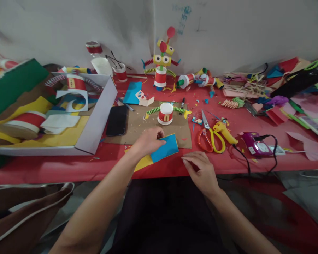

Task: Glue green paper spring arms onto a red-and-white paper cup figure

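My left hand [150,140] grips the upper left edge of a blue paper rectangle [166,148], its thumb on top and its other fingers curled. A yellow paper piece [143,163] lies partly under the blue one. To the right, just above the red table's front edge, my right hand [201,171] is closed, thumb and fingertips together; anything between them is too small to make out. Beyond my hands, a red and white paper cup figure [166,114] with green folded-paper arms [153,110] stands on a brown cardboard sheet [137,123].
Scissors [209,135], a yellow glue gun [226,133] and a purple power adapter [257,144] with cords lie to the right. A phone [117,120] and an open box [95,120] of craft pieces are at left. Finished cup figures [160,77] and paper scraps [241,84] line the back.
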Action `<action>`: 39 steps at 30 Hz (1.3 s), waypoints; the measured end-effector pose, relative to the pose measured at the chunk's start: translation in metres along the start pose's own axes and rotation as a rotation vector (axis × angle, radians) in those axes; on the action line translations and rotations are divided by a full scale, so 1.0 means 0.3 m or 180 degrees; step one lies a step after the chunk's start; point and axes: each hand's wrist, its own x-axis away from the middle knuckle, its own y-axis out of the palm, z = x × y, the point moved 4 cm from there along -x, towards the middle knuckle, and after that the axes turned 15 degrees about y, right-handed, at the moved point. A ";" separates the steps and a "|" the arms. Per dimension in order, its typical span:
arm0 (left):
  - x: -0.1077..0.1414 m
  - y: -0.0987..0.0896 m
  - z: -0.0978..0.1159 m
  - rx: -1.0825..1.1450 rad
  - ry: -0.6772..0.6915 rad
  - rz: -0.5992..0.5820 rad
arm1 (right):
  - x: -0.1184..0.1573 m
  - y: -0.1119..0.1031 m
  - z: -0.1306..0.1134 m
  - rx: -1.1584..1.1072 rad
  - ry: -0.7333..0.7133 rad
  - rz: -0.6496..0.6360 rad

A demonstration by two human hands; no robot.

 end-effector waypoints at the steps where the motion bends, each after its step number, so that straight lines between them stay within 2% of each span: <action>1: 0.025 -0.008 0.003 0.0375 -0.0049 0.0057 | 0.000 -0.003 0.003 -0.0141 0.0135 -0.0060; 4: 0.101 -0.007 0.002 0.1577 -0.0280 0.0109 | -0.014 -0.008 0.019 -0.0607 0.0659 -0.0184; 7: 0.149 0.021 -0.005 0.2059 -0.0369 -0.0021 | -0.061 0.000 0.004 -0.1029 0.0955 -0.0373; 12: 0.175 0.064 0.008 0.2106 -0.0150 -0.0075 | -0.175 0.058 -0.099 -0.1126 0.0757 -0.1383; 14: 0.203 0.055 0.013 0.2240 -0.0110 0.0032 | -0.213 0.057 -0.118 -0.0962 0.0685 -0.1479; 15: 0.227 0.042 0.009 0.2340 -0.0152 0.0148 | -0.232 0.043 -0.115 -0.0767 0.0656 -0.1332; 17: 0.291 -0.003 -0.020 0.2551 -0.0402 0.0696 | -0.267 -0.010 -0.086 -0.0178 0.0621 -0.0774; 19: 0.371 -0.064 -0.069 0.2708 -0.0765 0.1624 | -0.296 -0.079 -0.039 0.0397 0.0658 -0.0259; 21: 0.450 -0.118 -0.116 0.2964 -0.1007 0.2883 | -0.320 -0.143 0.014 0.0640 0.0768 -0.0041; 22: 0.480 -0.130 -0.132 0.3112 -0.1086 0.3366 | -0.330 -0.173 0.039 0.0706 0.0840 0.0069; 23: 0.499 -0.129 -0.143 0.3267 -0.1187 0.3714 | -0.339 -0.200 0.060 0.0734 0.0900 0.0154; 24: 0.506 -0.115 -0.147 0.3432 -0.1313 0.3872 | -0.347 -0.223 0.079 0.0719 0.0958 0.0229; 25: 0.502 -0.091 -0.145 0.3589 -0.1443 0.3911 | -0.354 -0.243 0.093 0.0684 0.0997 0.0304; 27: 0.470 -0.016 -0.127 0.3876 -0.1725 0.3633 | -0.364 -0.275 0.112 0.0613 0.1056 0.0400; 29: 0.426 0.061 -0.101 0.4081 -0.1729 0.3572 | -0.367 -0.304 0.120 0.0797 0.1110 0.0579; 31: 0.375 0.131 -0.075 0.4315 -0.1566 0.3408 | -0.361 -0.337 0.109 0.1191 0.1021 0.0983; 33: 0.335 0.177 -0.060 0.4445 -0.1434 0.3349 | -0.339 -0.368 0.084 0.1567 0.0796 0.1564; 35: 0.308 0.200 -0.055 0.4517 -0.1392 0.3202 | -0.304 -0.380 0.060 0.1690 0.0552 0.1936; 36: 0.300 0.202 -0.054 0.4526 -0.1388 0.3098 | -0.284 -0.375 0.052 0.1682 0.0444 0.1973; 39: 0.306 0.177 -0.050 0.4486 -0.1379 0.2568 | -0.216 -0.331 0.035 0.1540 0.0140 0.1663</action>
